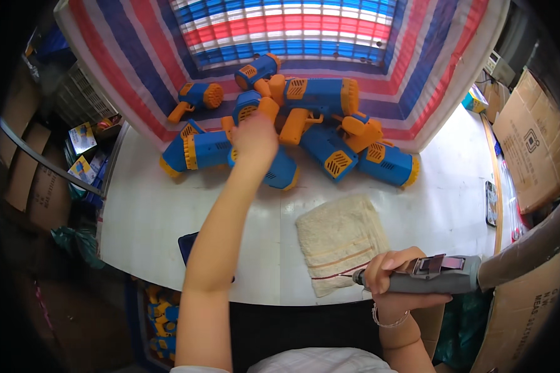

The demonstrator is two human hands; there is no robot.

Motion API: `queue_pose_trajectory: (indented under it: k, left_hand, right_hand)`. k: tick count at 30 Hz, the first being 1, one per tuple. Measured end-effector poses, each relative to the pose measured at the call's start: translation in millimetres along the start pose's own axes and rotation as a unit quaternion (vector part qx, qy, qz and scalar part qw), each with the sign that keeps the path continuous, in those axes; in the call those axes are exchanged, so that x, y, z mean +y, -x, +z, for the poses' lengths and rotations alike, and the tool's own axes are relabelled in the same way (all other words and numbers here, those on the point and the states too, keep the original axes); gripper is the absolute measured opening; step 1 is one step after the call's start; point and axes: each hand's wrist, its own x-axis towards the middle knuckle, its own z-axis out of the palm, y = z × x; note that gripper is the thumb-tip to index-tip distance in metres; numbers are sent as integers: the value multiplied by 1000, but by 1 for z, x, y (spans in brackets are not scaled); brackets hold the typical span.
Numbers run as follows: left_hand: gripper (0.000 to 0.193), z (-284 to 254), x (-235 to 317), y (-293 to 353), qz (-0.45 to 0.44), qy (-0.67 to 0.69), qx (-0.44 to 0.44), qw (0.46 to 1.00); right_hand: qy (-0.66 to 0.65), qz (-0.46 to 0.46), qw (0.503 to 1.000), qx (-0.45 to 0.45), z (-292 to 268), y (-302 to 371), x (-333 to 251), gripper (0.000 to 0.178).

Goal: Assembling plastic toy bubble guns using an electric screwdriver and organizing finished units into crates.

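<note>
Touching the left hand [255, 133], its grip hidden, is a blue-and-orange, vented toy blaster [245, 101]; well apart, the right hand [386, 268] clasps a grey electric screwdriver [445, 283].

Extends the left arm [219, 233] forward with a slight bend at the elbow, well behind the left hand [255, 137], its fingertips blurred or hidden. Curls the fingers [374, 273] of the right hand [392, 301] tightly, with the thumb [434, 299] stretched rightward from them, wrist [392, 316] just behind, forearm [407, 348] farther back.
</note>
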Motion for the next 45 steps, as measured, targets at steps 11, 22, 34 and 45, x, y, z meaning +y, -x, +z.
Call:
queue_pose_trajectory:
  k: [11,22,34,45]
  left_hand:
    - [29,-1,18,209,291,16,162,943]
    - [39,12,15,212,261,224,-55,937]
    - [43,16,19,217,231,203,-54,950]
    - [54,-36,6,238,319,241,-111,910]
  right_hand:
    - [17,-13,1000,20,-1,1,-8,90]
    - [74,80,992,-63,-2,0,43,103]
    - [1,83,989,-125,-4,-7,67,25]
    - [91,-37,990,98,-6,-17,16,106]
